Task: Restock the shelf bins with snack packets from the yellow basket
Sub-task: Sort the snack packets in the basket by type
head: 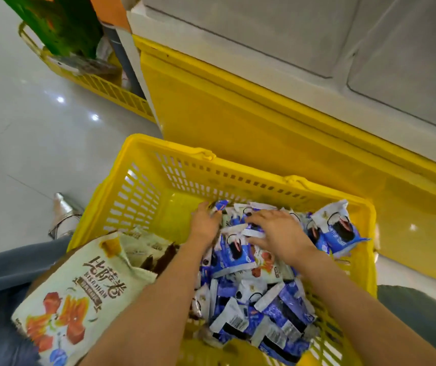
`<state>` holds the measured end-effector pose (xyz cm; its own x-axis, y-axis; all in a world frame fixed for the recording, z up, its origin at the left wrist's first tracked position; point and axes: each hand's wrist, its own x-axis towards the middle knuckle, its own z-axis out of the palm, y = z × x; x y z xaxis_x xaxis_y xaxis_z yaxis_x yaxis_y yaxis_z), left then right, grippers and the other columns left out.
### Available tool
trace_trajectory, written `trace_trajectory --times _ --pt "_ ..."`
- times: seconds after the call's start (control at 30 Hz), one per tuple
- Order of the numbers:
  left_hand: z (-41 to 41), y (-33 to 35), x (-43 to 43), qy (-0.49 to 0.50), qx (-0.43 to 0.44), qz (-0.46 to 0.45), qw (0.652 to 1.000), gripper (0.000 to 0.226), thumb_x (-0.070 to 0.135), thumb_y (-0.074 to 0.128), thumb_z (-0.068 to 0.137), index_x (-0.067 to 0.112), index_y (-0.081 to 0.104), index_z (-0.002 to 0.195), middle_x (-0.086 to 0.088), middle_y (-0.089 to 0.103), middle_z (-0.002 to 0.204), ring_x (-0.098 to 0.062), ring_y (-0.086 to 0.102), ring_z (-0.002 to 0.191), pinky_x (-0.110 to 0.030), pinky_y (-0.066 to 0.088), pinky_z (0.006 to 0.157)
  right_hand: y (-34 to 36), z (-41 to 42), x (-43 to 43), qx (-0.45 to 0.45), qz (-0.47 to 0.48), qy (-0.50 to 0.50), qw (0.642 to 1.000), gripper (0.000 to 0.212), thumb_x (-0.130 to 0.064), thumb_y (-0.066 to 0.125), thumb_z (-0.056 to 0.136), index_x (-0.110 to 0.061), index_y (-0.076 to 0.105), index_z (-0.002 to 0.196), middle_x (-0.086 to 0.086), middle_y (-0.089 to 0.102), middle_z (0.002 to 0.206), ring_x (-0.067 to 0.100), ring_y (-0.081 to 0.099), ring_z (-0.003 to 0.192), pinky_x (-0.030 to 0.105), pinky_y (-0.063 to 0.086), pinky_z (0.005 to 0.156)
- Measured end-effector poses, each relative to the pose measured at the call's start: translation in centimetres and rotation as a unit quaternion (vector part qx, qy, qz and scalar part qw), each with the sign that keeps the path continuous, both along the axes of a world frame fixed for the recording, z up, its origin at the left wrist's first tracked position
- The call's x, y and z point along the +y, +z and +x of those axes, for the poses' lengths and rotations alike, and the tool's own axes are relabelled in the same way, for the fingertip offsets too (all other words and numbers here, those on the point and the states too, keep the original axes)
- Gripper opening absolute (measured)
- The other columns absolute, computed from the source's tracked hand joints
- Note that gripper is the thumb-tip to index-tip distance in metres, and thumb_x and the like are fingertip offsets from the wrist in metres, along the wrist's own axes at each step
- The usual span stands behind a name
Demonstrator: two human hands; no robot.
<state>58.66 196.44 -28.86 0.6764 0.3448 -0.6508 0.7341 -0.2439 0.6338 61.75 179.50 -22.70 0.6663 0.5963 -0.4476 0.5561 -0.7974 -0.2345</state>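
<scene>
Snack packets point(259, 299): a loose heap of small blue-and-white wrappers fills the right half of the yellow basket point(142, 196). It is piled against the right wall and reaches the far wall. One packet point(341, 228) stands higher than the rest at the far right corner. The far left of the basket floor is bare yellow plastic.

Your left hand point(206, 223) enters the heap at its left edge. The fingers are fairly straight and point away from you, touching the packets without closing round any.

Your right hand point(277, 233) lies palm down on top of the heap, just beside the left hand. Its fingers are spread and bent over the wrappers, and a white packet edge shows between thumb and fingers. Whether the hand grips that packet or only rests on it cannot be told.

A large cream bag point(74, 294) printed with orange and red pictures lies at the basket's near left corner, overlapping the rim and your blue trouser leg point(5, 268).

The basket stands on a glossy pale floor point(26, 133), close against the yellow base panel point(238, 114) of a shelf unit. Pale grey surfaces point(317, 35) sit above that panel. A silver shoe point(63, 215) shows just left of the basket. Far left, well apart, a second yellow basket point(111, 91) holds a green bag point(61, 25).
</scene>
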Motion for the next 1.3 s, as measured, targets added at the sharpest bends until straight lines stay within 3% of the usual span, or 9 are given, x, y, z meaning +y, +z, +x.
trace_trajectory --times 0.23,0.53,0.63,0.77,0.9,1.03,1.1,1.2,1.3 --pt "1.7 -2.6 0.2 -0.011 0.033 0.048 0.998 0.045 0.008 0.064 0.085 0.005 0.049 0.127 -0.014 0.057 0.126 -0.027 0.055 0.11 -0.027 0.041 0.078 -0.5 -0.5 -1.3 0.023 0.047 -0.057 0.997 0.052 -0.03 0.054 0.093 -0.027 0.034 0.141 -0.004 0.04 0.142 0.02 0.036 0.129 0.03 0.024 0.108" --pt "-1.0 1.5 -0.6 -0.046 -0.087 0.139 0.985 0.029 0.022 0.052 0.094 0.005 0.053 0.117 -0.015 0.059 0.109 -0.027 0.056 0.089 -0.036 0.045 0.07 1.9 -1.2 -1.7 0.024 0.133 -0.164 0.977 0.041 -0.026 0.052 0.095 -0.021 0.045 0.135 0.0 0.051 0.134 0.021 0.048 0.122 0.03 0.038 0.1" --pt "-2.7 4.2 -1.4 -0.033 -0.155 0.172 0.972 0.025 0.023 0.05 0.095 0.009 0.056 0.114 -0.007 0.051 0.106 -0.014 0.048 0.082 -0.021 0.036 0.069 3.9 -2.0 -1.6 0.023 0.194 -0.204 0.959 0.039 -0.028 0.051 0.095 -0.019 0.046 0.133 0.002 0.056 0.13 0.021 0.056 0.113 0.033 0.046 0.093" --pt "-5.6 7.7 -2.5 -0.028 -0.267 0.071 0.961 0.01 0.024 0.052 0.094 0.023 0.055 0.103 0.004 0.055 0.09 -0.012 0.053 0.079 -0.017 0.038 0.065 6.4 -3.8 -0.9 0.021 0.239 -0.252 0.938 0.032 -0.032 0.048 0.095 -0.023 0.045 0.125 0.002 0.065 0.092 0.015 0.062 0.072 0.029 0.052 0.063" --pt "-8.8 9.2 -2.0 -0.115 -0.219 0.025 0.969 0.028 0.038 0.051 0.091 0.022 0.055 0.114 0.003 0.059 0.072 -0.006 0.051 0.056 -0.023 0.042 0.053 7.5 -5.9 -2.2 0.055 0.233 -0.294 0.925 0.015 -0.037 0.042 0.096 -0.023 0.043 0.09 0.0 0.048 0.055 0.007 0.044 0.042 0.021 0.033 0.042" --pt "-11.8 9.1 -1.8 -0.347 -0.131 0.06 0.927 0.033 0.046 0.052 0.09 0.027 0.054 0.116 0.008 0.045 0.057 0.0 0.039 0.047 -0.016 0.025 0.043 7.0 -9.0 -4.7 0.08 0.071 -0.209 0.972 0.035 -0.042 0.046 0.095 -0.01 0.06 0.101 0.006 0.061 0.094 0.019 0.061 0.083 0.029 0.045 0.069" --pt "-12.5 9.4 -2.1 -0.388 -0.125 0.059 0.911 0.035 0.047 0.05 0.091 0.027 0.053 0.119 0.009 0.049 0.064 0.002 0.041 0.051 -0.012 0.028 0.046 6.6 -10.4 -5.4 0.098 0.008 -0.186 0.978 0.031 -0.041 0.05 0.093 -0.014 0.06 0.105 0.003 0.062 0.104 0.02 0.06 0.094 0.029 0.042 0.069" --pt "-11.5 9.8 -2.1 -0.38 -0.154 0.079 0.909 0.04 0.051 0.048 0.09 0.029 0.049 0.123 0.007 0.059 0.107 -0.001 0.051 0.085 -0.016 0.038 0.074 7.0 -10.5 -5.8 0.048 0.02 -0.201 0.978 0.033 -0.039 0.055 0.091 -0.024 0.053 0.12 -0.006 0.057 0.119 0.011 0.056 0.106 0.021 0.043 0.077" --pt "-9.1 9.7 -2.0 -0.284 -0.188 0.063 0.938 0.04 0.045 0.05 0.091 0.026 0.048 0.126 0.008 0.052 0.126 -0.007 0.049 0.114 -0.022 0.038 0.093 8.2 -8.8 -5.8 -0.148 0.104 -0.229 0.957 0.04 -0.028 0.063 0.088 -0.016 0.051 0.124 0.002 0.055 0.118 0.019 0.052 0.111 0.03 0.044 0.093"
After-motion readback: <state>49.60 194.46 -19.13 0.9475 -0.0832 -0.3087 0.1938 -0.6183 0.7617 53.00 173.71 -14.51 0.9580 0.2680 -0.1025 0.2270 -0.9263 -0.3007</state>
